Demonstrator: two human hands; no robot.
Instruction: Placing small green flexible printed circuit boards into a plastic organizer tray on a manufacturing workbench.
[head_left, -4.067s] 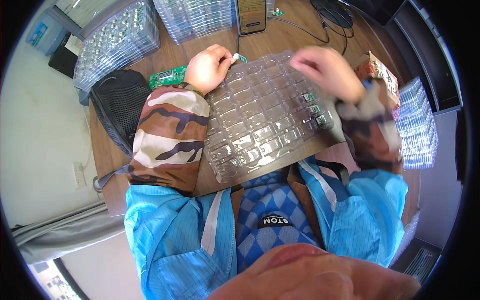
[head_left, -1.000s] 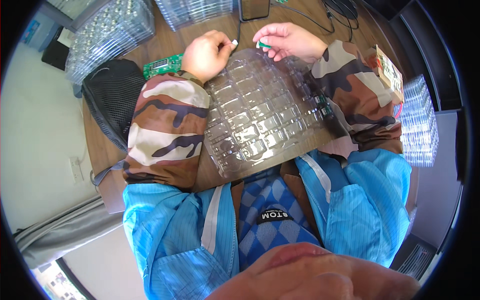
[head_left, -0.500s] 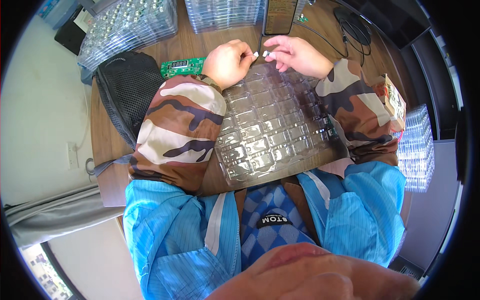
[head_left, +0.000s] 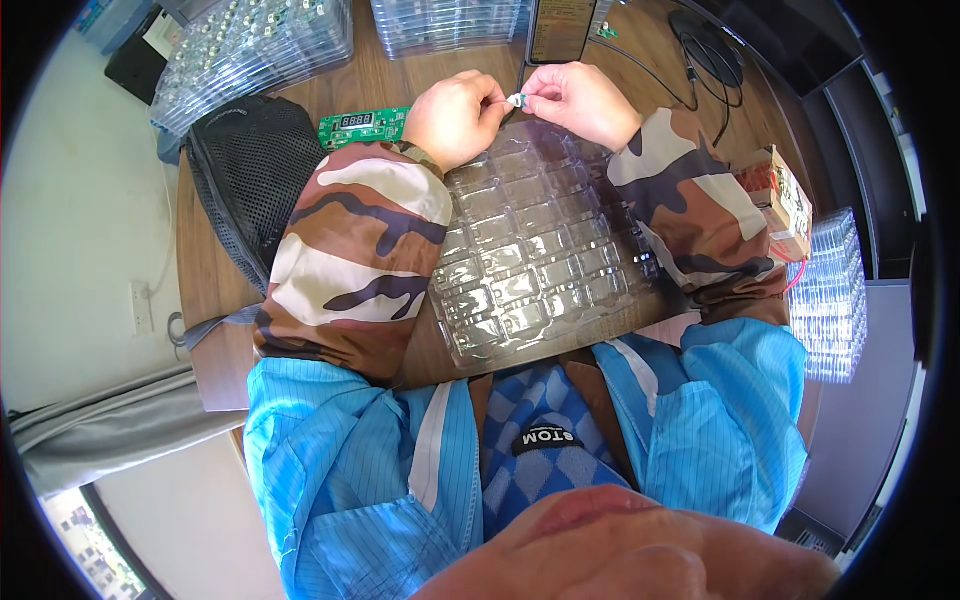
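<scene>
At the far side of a clear plastic compartment tray (head_left: 530,260), my two hands meet fingertip to fingertip. My left hand (head_left: 452,118) pinches a small white connector (head_left: 514,100). In the fingers of my right hand (head_left: 583,103) is a small green circuit board (head_left: 524,101), mostly hidden; it touches the white connector. Whether the two are joined cannot be made out. Beside my left wrist lies a green circuit board with a digit display (head_left: 358,122). A dark cable (head_left: 520,78) runs close to the fingertips.
Beyond my hands a phone (head_left: 558,32) stands upright. Stacked clear trays (head_left: 450,28) and trays of small boards (head_left: 255,50) line the back. A black mesh bag (head_left: 252,180) lies left; a cardboard box (head_left: 780,200) and another tray stack (head_left: 832,300) are right.
My right hand has moved left and brought its small board against the white connector in my left hand. The gap between the fingertips has closed.
</scene>
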